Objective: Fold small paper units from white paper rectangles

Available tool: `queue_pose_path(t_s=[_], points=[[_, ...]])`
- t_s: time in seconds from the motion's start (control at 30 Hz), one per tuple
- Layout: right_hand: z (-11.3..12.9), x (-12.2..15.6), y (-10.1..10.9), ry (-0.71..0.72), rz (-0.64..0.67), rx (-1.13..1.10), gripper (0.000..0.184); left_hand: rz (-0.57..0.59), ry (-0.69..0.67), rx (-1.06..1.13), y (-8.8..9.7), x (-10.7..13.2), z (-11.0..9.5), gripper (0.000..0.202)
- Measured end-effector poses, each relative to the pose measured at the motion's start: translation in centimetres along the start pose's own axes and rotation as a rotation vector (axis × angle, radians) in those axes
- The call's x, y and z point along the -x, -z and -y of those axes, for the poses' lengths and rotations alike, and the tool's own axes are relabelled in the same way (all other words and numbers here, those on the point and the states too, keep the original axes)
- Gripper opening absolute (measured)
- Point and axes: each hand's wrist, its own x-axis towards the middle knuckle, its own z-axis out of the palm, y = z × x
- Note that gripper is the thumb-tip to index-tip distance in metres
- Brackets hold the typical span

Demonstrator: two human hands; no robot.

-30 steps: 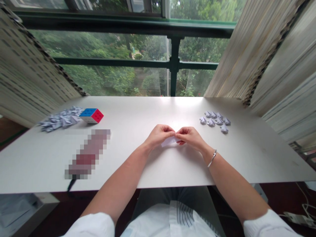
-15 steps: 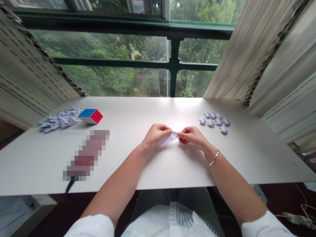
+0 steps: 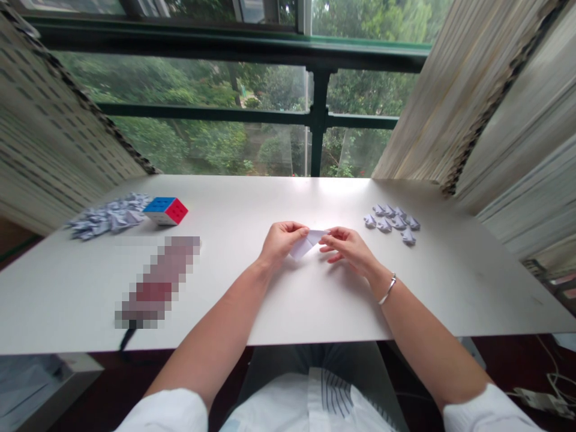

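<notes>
Fingers [image 3: 299, 231] of the left hand [image 3: 279, 243] pinch the left end of a small, angular piece of folded white paper [image 3: 308, 244], thumb on top, so that the piece lies between the two hands. At its far right corner, the thumb and index finger of the right hand [image 3: 348, 249] meet the paper, the other fingers loosely spread below; how firmly they grip cannot be told. The fingertips behind the paper are hidden, as are its underside and most of its creases. Nearest of all, a white shirt with a dark-striped patch [image 3: 337, 393] is cut off at the bottom edge. A thin silver-coloured bracelet [image 3: 387, 289] circles the right wrist. On the smooth white surface [image 3: 225, 252], to the left, a long pinkish thing [image 3: 157, 282] is masked by mosaic blocks, its detail unreadable. Farther back sits a blue, red and white puzzle cube [image 3: 166, 211], just beside a heap of folded whitish paper pieces [image 3: 108, 219] too tangled to count. Across on the right lies a loose cluster of small folded white paper shapes [image 3: 398, 222]. Beyond stands a dark green window frame [image 3: 318, 147].
</notes>
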Motion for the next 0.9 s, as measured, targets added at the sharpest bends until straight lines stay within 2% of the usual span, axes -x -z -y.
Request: queue_pose_path(t_s=[0.17, 0.33, 0.37, 0.43, 0.5, 0.6, 0.7, 0.77, 0.83, 0.9], points=[[-0.5, -0.1, -0.4, 0.073, -0.055, -0.028, 0.038, 0.101, 0.027, 0.014, -0.4, 0.4, 0.1, 0.032], [-0.7, -0.7, 0.5, 0.116, -0.109, -0.036, 0.04, 0.205, 0.045, -0.05, -0.2, 0.5, -0.1, 0.029], [-0.8, -0.9, 0.9, 0.132, -0.141, -0.033, 0.039, 0.208, 0.051, -0.07, 0.0, 0.5, -0.2, 0.027], [-0.8, -1.3, 1.9, 0.203, -0.295, -0.049, 0.039, 0.171, 0.057, -0.109, 0.3, 0.4, -0.5, 0.024], [-0.7, -1.5, 2.6, 0.238, -0.355, -0.05, 0.038, 0.107, 0.045, -0.121, 0.5, 0.2, -0.6, 0.024], [-0.8, -1.6, 2.7, 0.225, -0.261, -0.021, 0.037, 0.085, 0.043, -0.087, 0.3, 0.3, -0.5, 0.032], [-1.1, -1.3, 1.5, 0.246, -0.153, 0.075, 0.035, 0.22, 0.084, -0.063, -0.4, 0.6, -0.1, 0.042], [-1.3, -1.1, 0.8, 0.265, -0.101, 0.15, 0.033, 0.32, 0.107, -0.037, -0.8, 0.9, 0.2, 0.041], [-1.3, -0.8, 0.4, 0.292, -0.089, 0.21, 0.029, 0.354, 0.121, -0.005, -1.0, 1.0, 0.3, 0.036], [-1.2, -0.4, 0.3, 0.38, -0.141, 0.293, 0.026, 0.297, 0.119, 0.029, -1.1, 1.0, 0.3, 0.031]])
